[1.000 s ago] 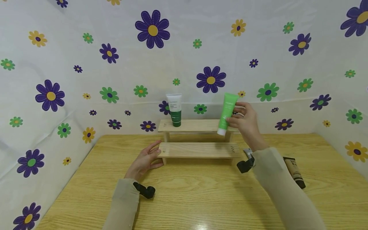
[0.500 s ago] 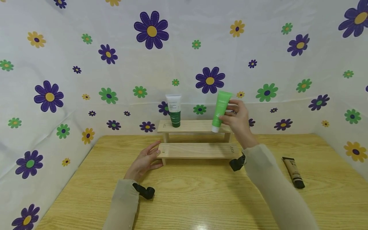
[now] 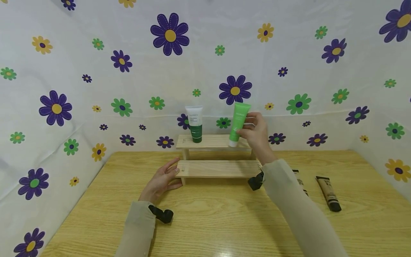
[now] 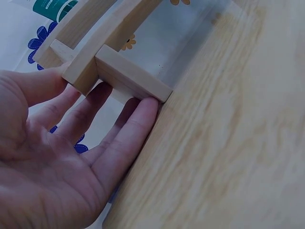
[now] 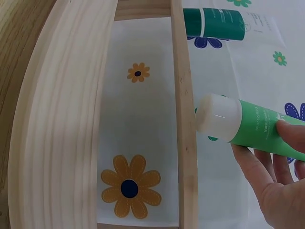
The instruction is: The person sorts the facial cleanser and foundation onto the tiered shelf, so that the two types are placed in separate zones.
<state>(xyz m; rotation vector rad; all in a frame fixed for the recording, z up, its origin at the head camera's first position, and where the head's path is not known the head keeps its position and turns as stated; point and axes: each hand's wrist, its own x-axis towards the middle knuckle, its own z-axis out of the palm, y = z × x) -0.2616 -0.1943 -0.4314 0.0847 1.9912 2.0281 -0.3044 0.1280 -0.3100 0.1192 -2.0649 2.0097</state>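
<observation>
A light wooden two-tier shelf [image 3: 221, 168] stands on the table. My left hand [image 3: 161, 180] holds its left end, thumb at the lower board's end and fingers against the leg [image 4: 133, 76] below. With my right hand [image 3: 257, 135] I grip a bright green tube [image 3: 239, 119] by its side, white cap [image 5: 220, 117] down and slightly tilted, at the right part of the upper board [image 3: 213, 140]. Whether the cap touches the board I cannot tell. A white and dark green tube [image 3: 195, 125] stands upright on its cap at the upper board's left.
To the right of the shelf, a brown tube with a black cap [image 3: 329, 193] lies on the wooden table [image 3: 205, 221]. Another tube [image 3: 300, 182] lies partly hidden behind my right sleeve [image 3: 298, 203]. A flower-print cloth [image 3: 128, 82] hangs behind and at both sides.
My right hand has moved left along the upper board with the green tube, which is now more upright and nearer the standing tube. My left hand stays at the shelf's end.
</observation>
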